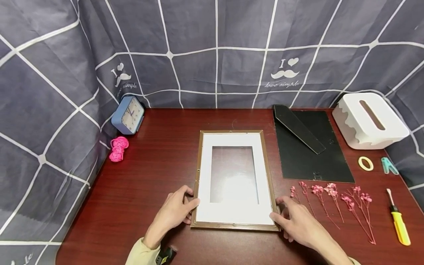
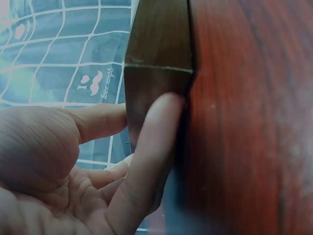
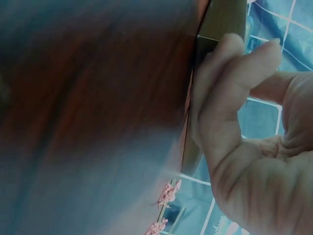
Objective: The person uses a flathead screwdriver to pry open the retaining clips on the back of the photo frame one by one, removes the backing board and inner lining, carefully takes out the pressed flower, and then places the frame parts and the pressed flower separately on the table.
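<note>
A brown picture frame (image 1: 268,173) with a white mat (image 1: 238,214) around a clear rectangular window lies on the table in front of me. My left hand (image 1: 173,209) grips its lower left side, thumb on the top edge and fingers along the outer side. At the lower right side my right hand (image 1: 296,221) holds it the same way, thumb over the rim. In the left wrist view, fingers press against the corner of the frame (image 2: 159,44) close to the tabletop. The right wrist view has curled fingers along the other side of the frame (image 3: 222,22).
Right of the frame lies a black backing board (image 1: 308,162) with a stand leg, above pink dried flowers (image 1: 331,189). Further right are a tissue box (image 1: 381,125), tape roll (image 1: 366,163), teal clip (image 1: 389,166) and yellow screwdriver (image 1: 400,226). Pink yarn (image 1: 118,148) and a blue clock (image 1: 129,115) stand left.
</note>
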Motion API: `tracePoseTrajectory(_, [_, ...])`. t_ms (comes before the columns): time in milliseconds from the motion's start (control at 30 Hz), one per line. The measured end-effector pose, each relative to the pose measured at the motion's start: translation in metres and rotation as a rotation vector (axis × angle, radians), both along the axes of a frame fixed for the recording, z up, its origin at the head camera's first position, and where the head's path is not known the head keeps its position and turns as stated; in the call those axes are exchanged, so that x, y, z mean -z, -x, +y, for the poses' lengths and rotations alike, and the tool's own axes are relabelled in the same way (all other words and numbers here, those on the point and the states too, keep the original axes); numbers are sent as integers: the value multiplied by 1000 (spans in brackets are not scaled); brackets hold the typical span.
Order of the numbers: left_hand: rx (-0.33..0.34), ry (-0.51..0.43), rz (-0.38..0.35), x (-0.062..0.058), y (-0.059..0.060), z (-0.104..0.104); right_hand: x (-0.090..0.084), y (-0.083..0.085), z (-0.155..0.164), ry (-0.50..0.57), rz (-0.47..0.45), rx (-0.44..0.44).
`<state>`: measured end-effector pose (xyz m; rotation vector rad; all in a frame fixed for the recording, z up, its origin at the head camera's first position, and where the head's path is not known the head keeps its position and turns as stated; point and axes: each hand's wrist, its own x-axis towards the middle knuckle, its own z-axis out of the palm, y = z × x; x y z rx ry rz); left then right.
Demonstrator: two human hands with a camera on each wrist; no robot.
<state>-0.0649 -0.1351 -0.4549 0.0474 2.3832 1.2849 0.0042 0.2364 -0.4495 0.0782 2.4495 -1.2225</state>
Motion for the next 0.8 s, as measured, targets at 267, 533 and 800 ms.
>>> tracePoseTrajectory(267, [124,332,707,30,0,3,1,0,-1,5,-14,-8])
tracePoseTrajectory(533, [368,396,926,29,-2,28,5,-4,-5,53,-39,28])
tracePoseTrajectory(800, [386,436,791,5,-12,45,9,-7,-9,50,-47,63])
